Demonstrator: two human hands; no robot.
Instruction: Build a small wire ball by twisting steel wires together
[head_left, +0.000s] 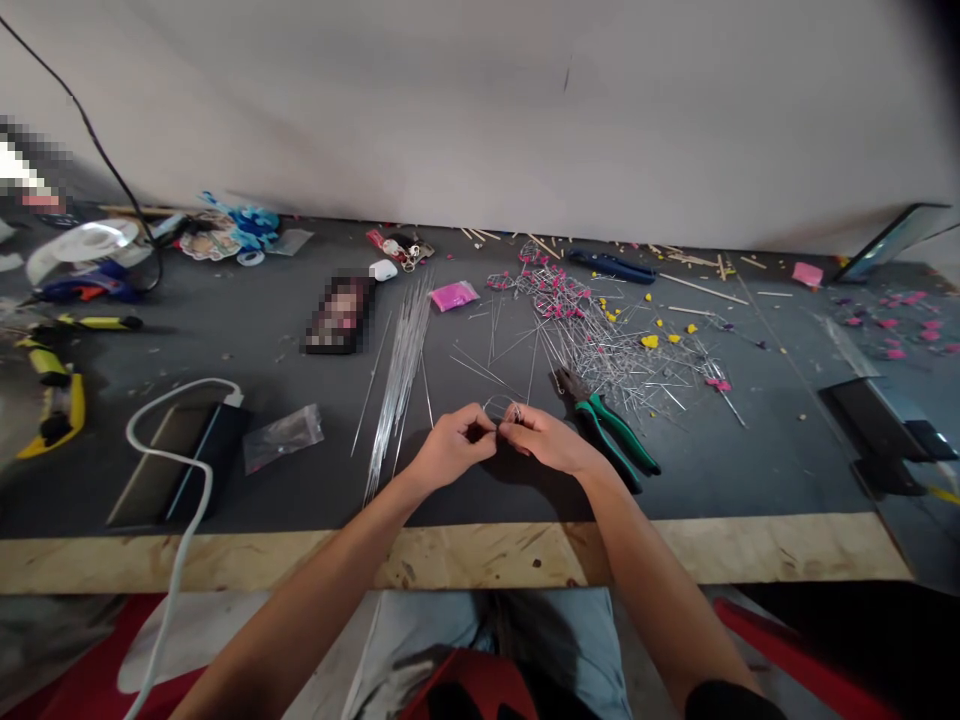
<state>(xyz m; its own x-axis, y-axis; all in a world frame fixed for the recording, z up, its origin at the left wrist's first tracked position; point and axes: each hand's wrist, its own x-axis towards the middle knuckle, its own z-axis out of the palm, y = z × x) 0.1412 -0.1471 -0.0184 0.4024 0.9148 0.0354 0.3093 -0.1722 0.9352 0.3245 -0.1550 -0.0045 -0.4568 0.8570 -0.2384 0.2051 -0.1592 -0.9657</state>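
My left hand (457,443) and my right hand (546,436) meet over the dark tabletop, their fingertips pinched close together. Between them runs a thin silvery wire (495,399), bent into a loop that rises above the fingers. Both hands grip this wire; its lower part is hidden by the fingers. Just right of my right hand lie green-handled pliers (616,432), jaws pointing up and left. A bundle of long straight wires (401,365) lies left of my left hand. Beyond the pliers spreads a heap of cut wires (607,345) with pink and yellow bits.
A phone (341,312), a pink packet (454,294) and a clear plastic bag (283,438) lie on the left half. Farther left are a power bank (180,462) with a white cable and yellow-black pliers (56,395). Blue cutters (611,266) rest near the wall.
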